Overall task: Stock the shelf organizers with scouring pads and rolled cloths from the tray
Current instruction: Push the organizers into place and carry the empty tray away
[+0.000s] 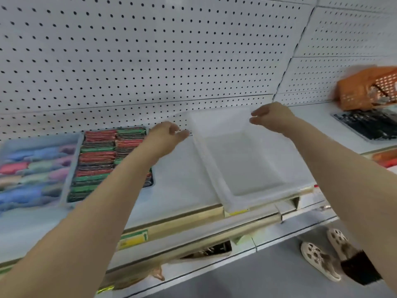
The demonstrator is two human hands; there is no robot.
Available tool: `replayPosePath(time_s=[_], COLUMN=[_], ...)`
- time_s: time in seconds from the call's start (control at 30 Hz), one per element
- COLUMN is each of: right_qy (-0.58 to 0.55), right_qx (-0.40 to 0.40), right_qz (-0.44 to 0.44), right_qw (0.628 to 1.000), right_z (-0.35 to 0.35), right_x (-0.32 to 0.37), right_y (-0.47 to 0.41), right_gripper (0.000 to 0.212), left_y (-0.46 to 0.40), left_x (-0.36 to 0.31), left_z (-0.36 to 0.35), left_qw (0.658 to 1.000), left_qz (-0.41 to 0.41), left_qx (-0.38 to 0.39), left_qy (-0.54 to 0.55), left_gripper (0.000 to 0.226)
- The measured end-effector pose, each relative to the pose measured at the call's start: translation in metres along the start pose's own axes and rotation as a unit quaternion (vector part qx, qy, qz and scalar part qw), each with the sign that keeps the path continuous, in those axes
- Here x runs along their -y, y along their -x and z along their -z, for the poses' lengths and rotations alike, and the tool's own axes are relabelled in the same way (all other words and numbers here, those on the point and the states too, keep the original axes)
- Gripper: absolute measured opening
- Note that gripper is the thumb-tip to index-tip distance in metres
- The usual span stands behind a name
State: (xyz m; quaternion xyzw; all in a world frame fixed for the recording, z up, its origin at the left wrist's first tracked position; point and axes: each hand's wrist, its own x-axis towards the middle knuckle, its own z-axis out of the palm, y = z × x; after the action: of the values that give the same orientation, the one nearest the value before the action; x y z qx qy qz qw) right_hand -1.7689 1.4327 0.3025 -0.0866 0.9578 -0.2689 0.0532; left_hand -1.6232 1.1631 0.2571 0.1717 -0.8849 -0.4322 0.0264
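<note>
Here the empty tray (247, 160) lies between both hands, long axis running away toward the pegboard (150, 61). Left hand (166, 136) relaxed beside its far-left corner; right hand (271, 117) at the far rim, grip unclear. Filled organizers (75, 164) sit left of left hand.

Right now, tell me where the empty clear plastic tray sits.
In the head view the clear plastic tray lies right of centre on the white shelf, between both hands, right of the scouring-pad organizer.

Single head view, wide-angle, worn on person's head. Faces forward and down at white shelf (182, 186) with pegboard back wall (150, 50); strong edge distortion, frame tilted. Close range: both forearms reach in from bottom edge. Floor and person's feet (322, 254) visible lower right. No second view, no overlap.
</note>
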Motion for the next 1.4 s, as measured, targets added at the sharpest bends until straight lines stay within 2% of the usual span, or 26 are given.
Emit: replayPosePath(time_s=[0.1, 0.2, 0.4, 0.47, 0.57, 0.7, 0.83, 1.0, 1.13, 1.27, 1.4], right_qy=[0.014, -0.010, -0.162, -0.224, -0.298, -0.345, -0.378, -0.382, -0.380, -0.368, -0.387], right_qx=[-0.027, -0.030, 0.017, 0.020, 0.060, 0.133, 0.141, 0.118, 0.112, 0.108, 0.159], right_qz=[-0.002, -0.013, -0.049, -0.046, -0.058, -0.061, -0.035, 0.041, 0.122, 0.196, 0.237], right_qw=[1.000, 0.999, 0.985, 0.973, 0.951, 0.927, 0.914, 0.916, 0.910, 0.903, 0.877], right_z=[0.021, 0.026, 0.019, 0.019, 0.020, 0.018, 0.013, 0.011, 0.009, 0.001, -0.012], right_x=[-0.068, -0.130, -0.182, -0.188, -0.195, -0.206, -0.208, -0.194, -0.168, -0.130, -0.079], right_y=[-0.020, -0.039, -0.059, -0.060, -0.053, -0.034, -0.017, 0.005, 0.031, 0.061, 0.098], right_gripper=[0.043, 0.052, 0.038, 0.021, 0.051, 0.056, 0.057, 0.040, 0.026, 0.032, 0.031], left_y=[-0.004, -0.010, -0.002, 0.005, 0.023, 0.048, 0.077, 0.128, 0.180, 0.237, 0.300], left_x=[-0.018, -0.024, -0.041, -0.046, -0.052, -0.054, -0.051, -0.057, -0.058, -0.053, -0.035], left_z=[-0.062, -0.102, -0.133, -0.139, -0.145, -0.153, -0.160, -0.160, -0.149, -0.129, -0.109], left_qw=[0.997, 0.987, 0.944, 0.926, 0.909, 0.899, 0.887, 0.864, 0.843, 0.822, 0.789], left_qz=[0.068, 0.139, 0.206, 0.231, 0.259, 0.265, 0.269, 0.253, 0.208, 0.177, 0.188], left_qx=[0.017, -0.040, -0.156, -0.176, -0.193, -0.214, -0.264, -0.330, -0.406, -0.469, -0.530], left_qy=[0.040, 0.070, 0.207, 0.240, 0.265, 0.277, 0.266, 0.285, 0.285, 0.270, 0.246], left_gripper=[0.066, 0.076, 0.049, 0.045, 0.053, 0.055, 0.050, 0.028, 0.030, 0.028, 0.028])
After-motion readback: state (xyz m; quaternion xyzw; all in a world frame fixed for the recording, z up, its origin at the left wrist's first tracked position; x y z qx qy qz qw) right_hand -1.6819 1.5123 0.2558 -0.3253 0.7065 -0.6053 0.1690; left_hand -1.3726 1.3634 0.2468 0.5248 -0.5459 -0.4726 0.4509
